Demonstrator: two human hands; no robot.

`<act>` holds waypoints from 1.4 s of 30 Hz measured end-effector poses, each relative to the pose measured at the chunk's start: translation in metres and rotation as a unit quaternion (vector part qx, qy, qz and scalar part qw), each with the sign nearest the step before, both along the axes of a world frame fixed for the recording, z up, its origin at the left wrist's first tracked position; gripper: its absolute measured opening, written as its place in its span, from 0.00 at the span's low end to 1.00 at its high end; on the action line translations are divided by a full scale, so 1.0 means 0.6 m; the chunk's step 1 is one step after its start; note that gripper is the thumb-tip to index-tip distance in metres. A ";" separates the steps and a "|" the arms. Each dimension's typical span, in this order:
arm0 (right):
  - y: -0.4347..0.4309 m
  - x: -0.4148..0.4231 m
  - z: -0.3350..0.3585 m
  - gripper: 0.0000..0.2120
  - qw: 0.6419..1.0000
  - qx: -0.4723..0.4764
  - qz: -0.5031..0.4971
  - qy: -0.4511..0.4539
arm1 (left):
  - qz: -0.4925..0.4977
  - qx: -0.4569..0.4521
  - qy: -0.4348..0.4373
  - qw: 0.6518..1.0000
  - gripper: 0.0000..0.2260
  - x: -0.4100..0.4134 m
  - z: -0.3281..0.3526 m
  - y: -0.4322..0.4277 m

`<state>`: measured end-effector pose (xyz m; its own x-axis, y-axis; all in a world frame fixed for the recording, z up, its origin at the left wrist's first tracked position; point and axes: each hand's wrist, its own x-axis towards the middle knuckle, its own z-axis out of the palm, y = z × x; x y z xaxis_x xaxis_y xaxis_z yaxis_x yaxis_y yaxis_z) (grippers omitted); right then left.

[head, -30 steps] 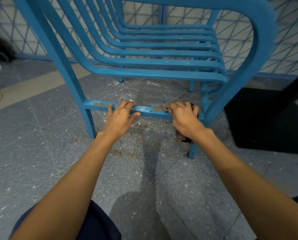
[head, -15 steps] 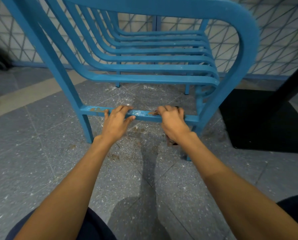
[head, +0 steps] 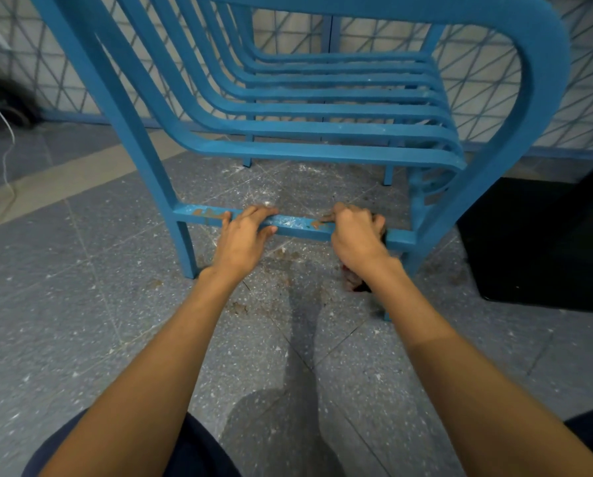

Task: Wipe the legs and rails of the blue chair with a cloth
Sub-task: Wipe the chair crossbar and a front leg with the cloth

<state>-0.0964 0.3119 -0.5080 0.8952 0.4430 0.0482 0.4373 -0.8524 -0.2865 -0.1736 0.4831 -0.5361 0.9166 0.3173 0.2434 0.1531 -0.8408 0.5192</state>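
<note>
The blue chair (head: 322, 153) is standing on the grey speckled floor (head: 81, 304), and it is being viewed from the side of its lower rail (head: 295, 226), which is being used here as the reference for all places. A little left of the middle of this rail, the left hand (head: 241, 241) is being held on it: its fingers (head: 260, 211) are being curled over the top of the rail, and the thumb is being laid along the near face. Toward the right end of the rail, the right hand (head: 355, 237) is being closed round the rail with its fingers (head: 357, 212) bent tightly. A dark cloth (head: 352, 281) is being held in this hand; most of it is being hidden by the hand, and one end is hanging out just below the rail, under the wrist. Brown stains (head: 209, 212) are showing on the top of the rail, left of the left hand. Under the left end of the rail the leg (head: 186, 249) is reaching down to the floor. Well to the right of the rail, a black object (head: 535, 242) is standing. Far to the left of the rail, a white cable (head: 7, 139) is lying on the floor.
</note>
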 end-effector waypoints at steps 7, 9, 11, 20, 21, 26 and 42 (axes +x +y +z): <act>-0.029 -0.029 -0.036 0.27 0.982 0.103 0.152 -0.049 | -0.008 -0.001 -0.003 1.000 0.14 0.000 -0.007 0.004; -0.076 -0.017 -0.026 0.27 0.984 0.103 0.142 -0.042 | -0.007 -0.009 -0.003 1.000 0.14 -0.001 -0.007 0.005; -0.104 -0.006 -0.012 0.23 0.989 0.087 0.107 -0.051 | -0.008 -0.013 -0.005 1.000 0.14 -0.002 -0.006 0.004; 0.073 -0.029 -0.019 0.13 0.995 0.017 0.091 -0.030 | -0.024 -0.008 0.015 1.000 0.15 0.004 0.005 0.008; 0.078 -0.033 -0.021 0.16 0.994 0.021 0.107 -0.019 | -0.028 -0.004 0.018 0.999 0.15 0.005 0.003 0.011; -0.024 -0.016 -0.017 0.31 0.982 -0.036 0.184 -0.025 | -0.004 0.017 0.023 1.000 0.17 -0.008 -0.006 0.030; -0.029 -0.021 -0.041 0.30 0.969 0.006 0.227 -0.094 | 0.029 0.065 0.053 0.996 0.19 -0.014 0.001 0.014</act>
